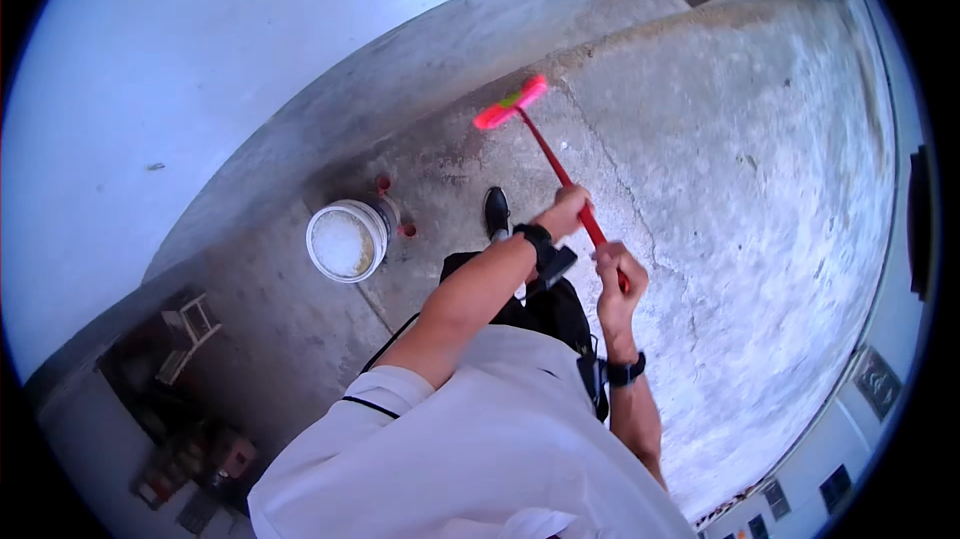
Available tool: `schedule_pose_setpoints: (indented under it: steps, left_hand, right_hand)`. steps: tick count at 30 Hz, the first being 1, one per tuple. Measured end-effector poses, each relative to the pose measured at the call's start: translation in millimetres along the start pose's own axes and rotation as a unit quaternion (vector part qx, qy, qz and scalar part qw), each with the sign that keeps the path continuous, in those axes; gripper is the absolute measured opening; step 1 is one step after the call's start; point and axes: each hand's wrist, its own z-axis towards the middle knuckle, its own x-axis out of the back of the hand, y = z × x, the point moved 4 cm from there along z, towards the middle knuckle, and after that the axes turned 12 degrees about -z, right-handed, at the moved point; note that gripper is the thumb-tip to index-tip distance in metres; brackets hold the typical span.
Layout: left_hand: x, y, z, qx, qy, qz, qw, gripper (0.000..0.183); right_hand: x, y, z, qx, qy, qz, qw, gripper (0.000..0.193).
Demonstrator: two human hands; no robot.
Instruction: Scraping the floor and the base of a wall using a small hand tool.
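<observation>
My left hand (566, 211) is wrapped round the red handle (547, 151) of a broom, partway along it. My right hand (621, 273) grips the same handle closer to its end, nearer my body. At the far end, the broom's bright pink head (512, 103), green in its middle, is down by the foot of the wall; blur hides whether it touches the floor. Each wrist wears a black strap, and the left one carries a small dark device (552, 266).
A white bucket (316, 261) with whitish, foamy-looking contents stands left of my feet, with small red round items (384, 182) beside it. A pale wall (250, 59) curves along the left. A wooden stool-like frame (190, 324) and clutter sit lower left. Concrete floor (740, 189) stretches right.
</observation>
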Motion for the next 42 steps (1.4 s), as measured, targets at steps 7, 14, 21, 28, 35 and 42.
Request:
schedule_pose_setpoints:
  steps: [7, 14, 21, 28, 35, 42]
  left_hand:
    - [-33.3, -34.2, -56.9, 0.075, 0.025, -0.016, 0.997, 0.008]
    - [34.1, 22.6, -44.3, -0.075, 0.118, -0.109, 0.984, 0.003]
    - [40.6, 49.5, 36.6, -0.052, 0.18, -0.136, 0.973, 0.011]
    - [-42.5, -22.2, 44.6, -0.042, 0.092, 0.029, 0.994, 0.007]
    - [-44.3, -83.8, -30.8, 0.024, 0.023, 0.023, 0.999, 0.009]
    - [-43.9, -90.2, -94.2, 0.052, 0.063, -0.148, 0.986, 0.011]
  right_hand:
    - [15.1, -42.4, -6.8, 0.101, 0.0, 0.021, 0.995, 0.021]
    - [3.1, 26.2, 22.1, 0.054, -0.154, 0.084, 0.983, 0.024]
    - [-24.5, 42.2, 90.9, -0.048, -0.081, 0.245, 0.965, 0.015]
    - [35.5, 43.1, 36.6, -0.011, 0.109, 0.066, 0.992, 0.025]
    - [33.7, -5.0, -37.6, 0.077, 0.113, 0.008, 0.991, 0.023]
    - [55.4, -38.1, -51.2, 0.101, -0.042, 0.01, 0.994, 0.029]
